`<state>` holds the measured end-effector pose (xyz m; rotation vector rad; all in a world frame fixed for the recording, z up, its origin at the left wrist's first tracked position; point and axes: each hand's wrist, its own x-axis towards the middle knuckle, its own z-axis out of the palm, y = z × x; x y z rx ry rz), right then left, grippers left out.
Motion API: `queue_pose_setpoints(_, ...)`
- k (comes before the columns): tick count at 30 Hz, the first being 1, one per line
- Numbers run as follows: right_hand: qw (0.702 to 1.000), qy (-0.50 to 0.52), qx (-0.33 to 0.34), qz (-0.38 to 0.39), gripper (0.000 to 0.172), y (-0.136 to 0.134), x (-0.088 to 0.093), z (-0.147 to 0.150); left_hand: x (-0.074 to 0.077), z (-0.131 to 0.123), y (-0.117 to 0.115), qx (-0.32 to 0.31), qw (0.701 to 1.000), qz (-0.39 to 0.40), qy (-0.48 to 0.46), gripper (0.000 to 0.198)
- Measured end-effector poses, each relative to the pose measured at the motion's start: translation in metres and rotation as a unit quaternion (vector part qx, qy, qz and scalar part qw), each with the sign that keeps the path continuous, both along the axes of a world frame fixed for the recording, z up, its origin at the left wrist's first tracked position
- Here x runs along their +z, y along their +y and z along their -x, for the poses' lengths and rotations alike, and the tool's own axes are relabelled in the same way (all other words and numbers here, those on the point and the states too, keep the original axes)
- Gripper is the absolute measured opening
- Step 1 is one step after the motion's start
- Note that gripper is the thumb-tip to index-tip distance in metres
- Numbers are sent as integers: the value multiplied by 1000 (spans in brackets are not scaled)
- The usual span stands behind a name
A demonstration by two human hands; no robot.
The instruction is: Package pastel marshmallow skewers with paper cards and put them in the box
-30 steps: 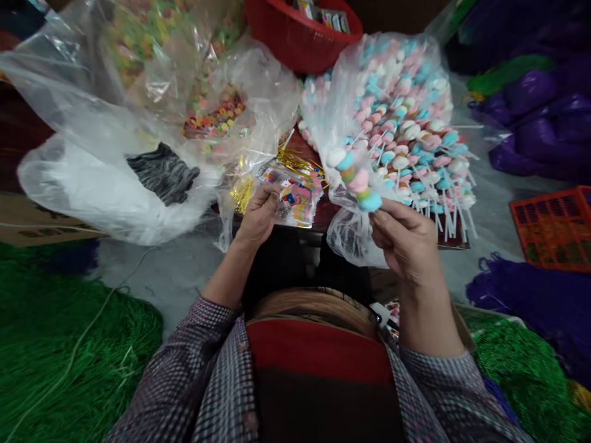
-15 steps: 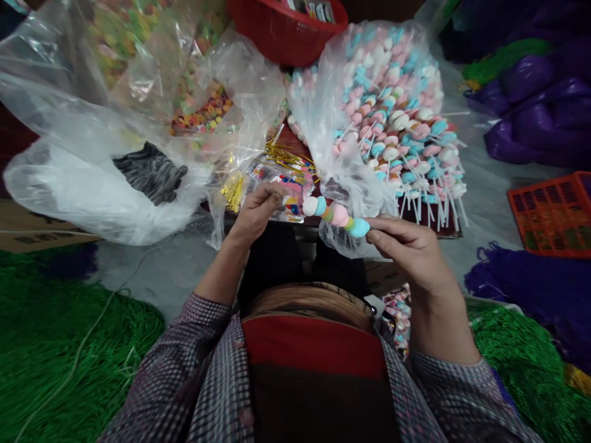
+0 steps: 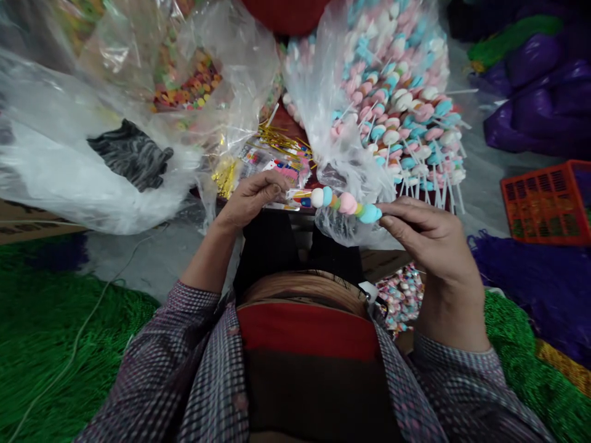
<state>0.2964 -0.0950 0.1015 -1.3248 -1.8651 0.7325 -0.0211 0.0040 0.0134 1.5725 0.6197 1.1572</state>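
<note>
My right hand (image 3: 427,237) pinches a marshmallow skewer (image 3: 348,203) at its blue right end. White, blue, pink and small green and orange sweets line up along it, nearly level. My left hand (image 3: 256,197) is closed, thumb against fingers, on the edge of a clear printed plastic bag (image 3: 299,198). The skewer's white tip meets this bag; whether it is inside the mouth, I cannot tell. Under and behind my left hand lie more printed bags (image 3: 272,163) and gold twist ties (image 3: 279,140).
On the right, many marshmallow skewers (image 3: 406,132) spill from a large clear bag. Bags of gummy rings (image 3: 198,80) stand at the back left, near a crumpled black-and-grey cloth (image 3: 133,154). A red basin (image 3: 289,15) is behind; an orange crate (image 3: 547,200) sits far right.
The skewer has moved right in view and levelled out. My left hand now holds a printed bag out at the white tip. The whole view has shifted slightly.
</note>
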Motion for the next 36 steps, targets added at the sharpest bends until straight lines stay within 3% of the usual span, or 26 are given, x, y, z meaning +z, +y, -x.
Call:
queue_pose_setpoints(7,999,33,-34,27,18,-3,-4,10,-3,-4,0,1,1000,31,-4,29)
queue_pose_setpoints(12,998,25,-22,57,18,-4,-10,14,-1,-9,0,43,996,67,-31,40)
queue_pose_setpoints(17,998,-11,-50,32,16,-2,-10,10,8,-11,2,46,998,21,47,42)
queue_pose_setpoints(21,995,14,-66,74,24,-4,-12,7,13,-8,3,40,992,-46,108,42)
queue_pose_setpoints(25,992,6,-14,129,43,-3,-23,13,14,-9,1,63,990,-60,111,41)
queue_pose_setpoints(31,986,-72,78,132,23,3,-41,29,8,-18,-2,124,991,-14,47,38)
queue_pose_setpoints(36,991,-53,-29,116,21,4,-51,28,-1,-14,5,189,982,8,-11,32)
